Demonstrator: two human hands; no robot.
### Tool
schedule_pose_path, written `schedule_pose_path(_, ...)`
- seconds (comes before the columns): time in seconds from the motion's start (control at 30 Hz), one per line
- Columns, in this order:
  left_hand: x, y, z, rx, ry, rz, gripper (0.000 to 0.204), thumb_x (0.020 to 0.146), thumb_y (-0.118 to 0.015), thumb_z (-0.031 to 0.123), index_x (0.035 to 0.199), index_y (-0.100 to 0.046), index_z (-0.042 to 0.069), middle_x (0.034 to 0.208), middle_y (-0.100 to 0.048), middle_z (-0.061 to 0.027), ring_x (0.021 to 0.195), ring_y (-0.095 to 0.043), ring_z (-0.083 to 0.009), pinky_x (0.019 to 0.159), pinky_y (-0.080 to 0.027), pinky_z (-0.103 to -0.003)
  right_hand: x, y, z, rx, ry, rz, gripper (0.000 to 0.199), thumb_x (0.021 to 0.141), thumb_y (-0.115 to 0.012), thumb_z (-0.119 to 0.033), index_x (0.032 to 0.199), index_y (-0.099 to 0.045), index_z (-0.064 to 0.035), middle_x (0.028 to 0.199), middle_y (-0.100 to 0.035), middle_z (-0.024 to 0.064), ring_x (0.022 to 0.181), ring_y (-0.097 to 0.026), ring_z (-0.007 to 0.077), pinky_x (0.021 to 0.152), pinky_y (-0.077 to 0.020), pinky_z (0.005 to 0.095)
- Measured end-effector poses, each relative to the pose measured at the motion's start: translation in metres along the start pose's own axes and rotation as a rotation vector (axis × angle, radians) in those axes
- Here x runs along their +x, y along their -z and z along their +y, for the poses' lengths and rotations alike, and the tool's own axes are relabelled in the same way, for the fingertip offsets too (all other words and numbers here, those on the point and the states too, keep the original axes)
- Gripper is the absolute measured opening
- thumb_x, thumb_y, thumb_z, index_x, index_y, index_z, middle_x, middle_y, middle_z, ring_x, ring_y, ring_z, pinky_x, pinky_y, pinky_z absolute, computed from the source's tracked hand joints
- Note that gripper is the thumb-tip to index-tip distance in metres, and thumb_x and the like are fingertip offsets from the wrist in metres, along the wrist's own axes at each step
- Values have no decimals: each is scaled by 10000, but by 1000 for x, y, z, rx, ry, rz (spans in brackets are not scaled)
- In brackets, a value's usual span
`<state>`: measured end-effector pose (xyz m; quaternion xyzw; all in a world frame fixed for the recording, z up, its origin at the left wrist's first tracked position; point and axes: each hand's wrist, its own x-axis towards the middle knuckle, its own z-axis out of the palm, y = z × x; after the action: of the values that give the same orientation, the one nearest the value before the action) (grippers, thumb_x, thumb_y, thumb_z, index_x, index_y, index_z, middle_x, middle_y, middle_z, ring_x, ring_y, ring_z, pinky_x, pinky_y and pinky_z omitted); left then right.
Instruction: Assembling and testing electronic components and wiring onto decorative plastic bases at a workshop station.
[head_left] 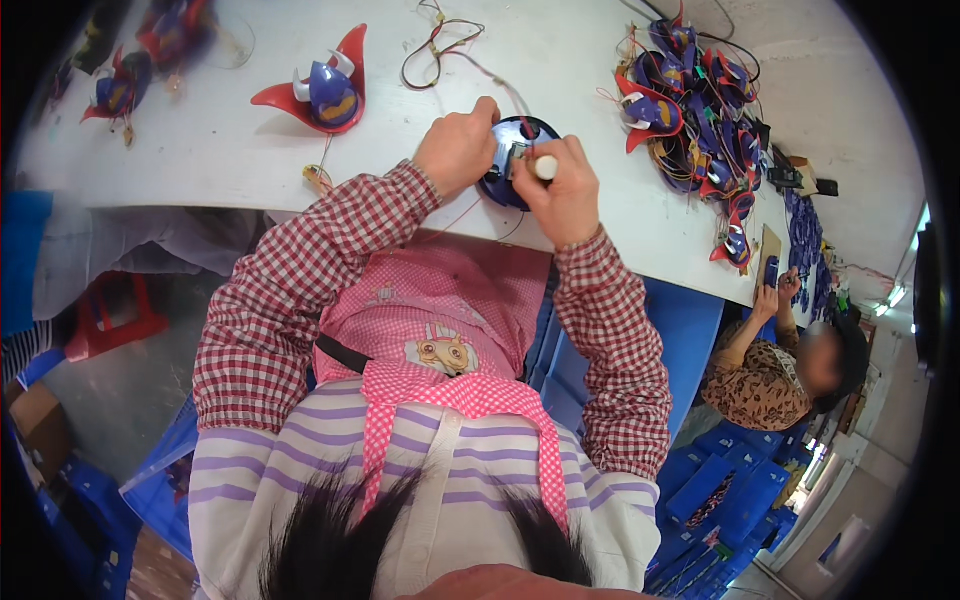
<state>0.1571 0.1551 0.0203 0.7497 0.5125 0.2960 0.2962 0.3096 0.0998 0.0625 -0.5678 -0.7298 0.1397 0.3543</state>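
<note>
At the table's front edge, my left hand (pixel 460 150) grips the left rim of a round, dark blue plastic shell (pixel 507 195). Its inner side faces up, with a small metallic part in the middle. My right hand (pixel 562 195) is closed around a tool with a cream-white handle end (pixel 545 168), held over the shell. The tool's tip is hidden, so its kind does not show. Thin red and dark wires (pixel 490 72) run from the shell toward the back of the table.
A purple-and-red horned toy piece (pixel 332 95) lies left of my hands, with similar pieces (pixel 122 85) farther left. A large pile of them (pixel 690 110) covers the right side of the white table (pixel 230 170). A co-worker (pixel 765 370) sits at the right near blue crates (pixel 720 480).
</note>
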Motion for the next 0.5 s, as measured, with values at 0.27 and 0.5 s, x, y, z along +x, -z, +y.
schedule_pose_path(0.27,-24,20,10,2,-1,-19,252,829,-519,116,1072,-513,49,832,-621,-189,697,-614,-354,625,-479,-422,4,2,14,6,68,-31,212,708,-703,-107,858,-575,-30,808,-536,106,644,-527,249,588,-453,333)
schedule_pose_path(0.5,-109,149,-60,298,-328,184,348,746,-563,-20,1080,-606,67,1021,-503,-97,843,-504,-227,762,-447,-286,-66,34,-33,125,49,22,268,784,-668,-76,1023,-561,-14,875,-541,94,723,-539,169,616,-450,246)
